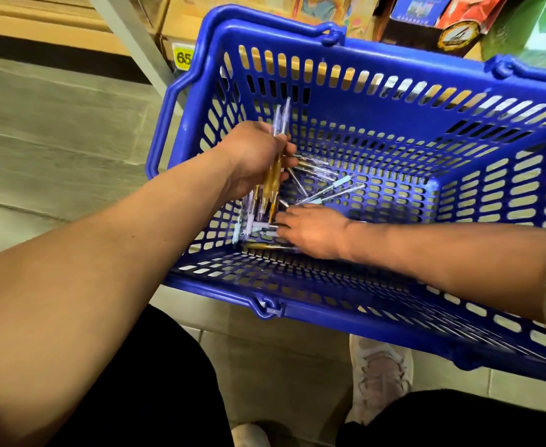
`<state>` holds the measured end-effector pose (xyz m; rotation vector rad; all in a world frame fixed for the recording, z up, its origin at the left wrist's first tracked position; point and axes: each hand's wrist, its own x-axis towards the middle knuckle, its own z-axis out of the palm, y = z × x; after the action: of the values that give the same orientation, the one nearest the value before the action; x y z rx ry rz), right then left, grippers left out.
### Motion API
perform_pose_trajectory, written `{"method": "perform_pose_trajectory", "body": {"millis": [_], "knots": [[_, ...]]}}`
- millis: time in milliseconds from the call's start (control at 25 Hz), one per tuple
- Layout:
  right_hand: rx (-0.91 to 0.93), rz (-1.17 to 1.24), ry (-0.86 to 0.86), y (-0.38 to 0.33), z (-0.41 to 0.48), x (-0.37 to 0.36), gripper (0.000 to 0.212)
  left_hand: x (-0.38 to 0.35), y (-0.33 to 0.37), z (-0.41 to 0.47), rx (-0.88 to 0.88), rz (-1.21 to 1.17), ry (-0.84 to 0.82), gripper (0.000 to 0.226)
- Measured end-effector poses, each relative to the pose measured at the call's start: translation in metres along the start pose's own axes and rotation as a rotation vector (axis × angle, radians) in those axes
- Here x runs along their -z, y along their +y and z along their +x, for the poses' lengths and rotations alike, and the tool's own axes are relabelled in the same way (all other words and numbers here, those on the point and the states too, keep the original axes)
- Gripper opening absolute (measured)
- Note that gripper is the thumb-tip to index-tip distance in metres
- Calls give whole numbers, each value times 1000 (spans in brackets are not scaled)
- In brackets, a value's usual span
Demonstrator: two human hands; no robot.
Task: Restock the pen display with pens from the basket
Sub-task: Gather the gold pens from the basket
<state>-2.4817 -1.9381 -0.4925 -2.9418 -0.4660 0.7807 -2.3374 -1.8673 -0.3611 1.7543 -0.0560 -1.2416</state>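
A blue plastic basket [458, 150] with slotted walls stands on the floor in front of me. Inside it, my left hand [255, 156] grips a bunch of pens [273, 179], gold and clear ones, held upright with their tips sticking out above and below the fist. Lower down, my right hand [313, 233] reaches along the basket floor, its fingers on the loose pens [262, 235] piled in the near left corner. More loose pens [326, 188] lie scattered across the basket floor behind it. The pen display is not in view.
A grey shelf upright [136, 40] slants past the basket's far left corner, with a yellow price tag [183, 58] beside it. Boxed goods [426, 21] sit on the low shelf behind the basket. My shoes [381, 375] and grey floor tiles show below.
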Motion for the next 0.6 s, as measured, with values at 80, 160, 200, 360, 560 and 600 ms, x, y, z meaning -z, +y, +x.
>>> {"method": "perform_pose_trajectory", "body": {"millis": [80,160,200,360,560,600], "knots": [[1,-17,-38,20,-14,-3,41,-2,1,0,10,-4,-7,15],[4,-9,-108,39,-31,-3,39,-3,2,1,16,-19,-15,15],[-15,3,-149,46,-40,-3,39,-3,3,1,19,-31,-15,16],[-121,22,-116,50,-56,-2,32,-6,3,4,18,-43,-17,16],[-89,149,-145,-1,-30,-7,38,-2,0,8,66,-58,-46,15],[-89,156,-136,-8,-27,-10,35,-1,0,8,69,-73,-50,15]]}}
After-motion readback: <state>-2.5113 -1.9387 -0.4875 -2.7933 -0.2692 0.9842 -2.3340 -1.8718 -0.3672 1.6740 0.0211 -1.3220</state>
